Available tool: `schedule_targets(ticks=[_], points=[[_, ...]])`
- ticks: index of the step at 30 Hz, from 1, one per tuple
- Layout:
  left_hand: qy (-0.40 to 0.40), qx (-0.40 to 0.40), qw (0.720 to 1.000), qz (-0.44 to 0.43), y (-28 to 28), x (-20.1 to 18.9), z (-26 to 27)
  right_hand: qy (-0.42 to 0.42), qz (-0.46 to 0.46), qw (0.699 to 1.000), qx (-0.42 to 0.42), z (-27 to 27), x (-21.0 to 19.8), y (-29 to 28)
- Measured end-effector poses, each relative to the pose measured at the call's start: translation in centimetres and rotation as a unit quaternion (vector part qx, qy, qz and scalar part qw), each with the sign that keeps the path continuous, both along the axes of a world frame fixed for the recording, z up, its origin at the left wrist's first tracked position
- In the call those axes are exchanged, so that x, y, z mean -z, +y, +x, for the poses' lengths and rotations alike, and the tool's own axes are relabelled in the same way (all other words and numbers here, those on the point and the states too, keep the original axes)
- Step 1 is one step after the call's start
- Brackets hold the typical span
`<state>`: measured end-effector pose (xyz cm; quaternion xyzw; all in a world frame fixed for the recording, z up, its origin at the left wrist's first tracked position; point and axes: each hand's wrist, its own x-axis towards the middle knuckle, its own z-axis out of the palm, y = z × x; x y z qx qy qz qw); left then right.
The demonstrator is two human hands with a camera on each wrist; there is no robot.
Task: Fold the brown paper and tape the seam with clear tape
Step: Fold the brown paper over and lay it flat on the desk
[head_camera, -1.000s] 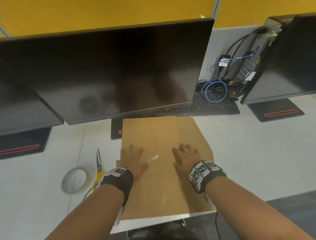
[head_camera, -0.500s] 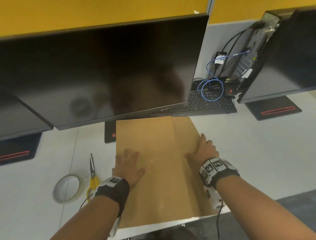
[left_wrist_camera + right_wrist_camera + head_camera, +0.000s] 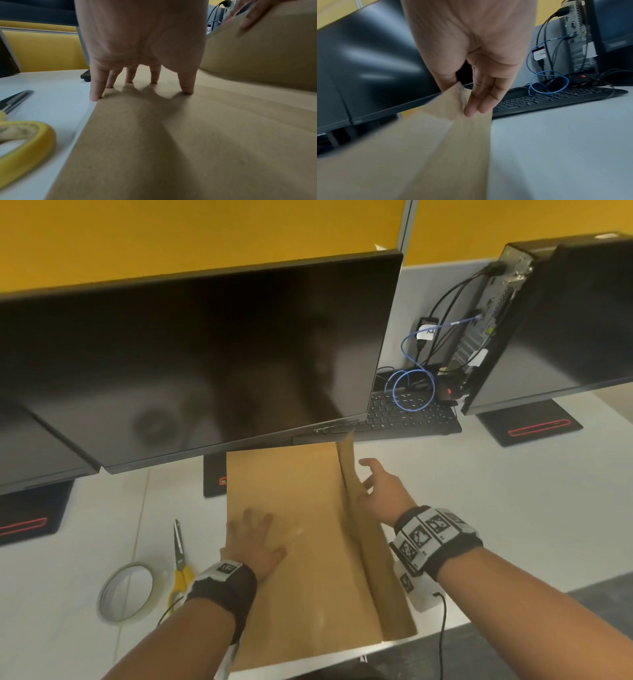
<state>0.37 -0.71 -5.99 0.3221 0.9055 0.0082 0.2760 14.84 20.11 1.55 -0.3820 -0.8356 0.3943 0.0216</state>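
The brown paper (image 3: 308,577) lies lengthwise on the white desk, its near end at the desk's front edge. My left hand (image 3: 253,539) presses on its left half with spread, straight fingers, and the left wrist view shows the fingertips (image 3: 187,90) on the sheet (image 3: 188,148). My right hand (image 3: 380,494) pinches the paper's right flap (image 3: 352,484) between thumb and fingers (image 3: 479,102) and holds it raised off the desk. The lifted flap (image 3: 419,155) stands nearly upright. A roll of clear tape (image 3: 125,594) lies flat to the left of the paper.
Yellow-handled scissors (image 3: 180,556) lie between the tape roll and the paper. A large dark monitor (image 3: 205,354) overhangs the paper's far end. A black keyboard (image 3: 411,416), a blue cable loop (image 3: 412,388) and a second screen (image 3: 565,330) stand at the back right.
My right hand slid from the middle of the paper to its right edge, took hold of the flap and lifted it. My left hand stayed pressing on the sheet.
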Motion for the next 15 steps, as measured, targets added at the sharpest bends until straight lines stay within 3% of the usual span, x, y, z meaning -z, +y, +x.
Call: schedule_targets(ticks=[8, 15], points=[[-0.02, -0.013, 1.0, -0.017, 0.0, 0.5, -0.2, -0.104, 0.009, 0.976, -0.192, -0.9, -1.0, -2.9], [-0.013, -0.01, 1.0, -0.011, -0.2, 0.0, 0.0, -0.198, 0.029, 0.933, -0.298, -2.1, 4.1, -4.8]])
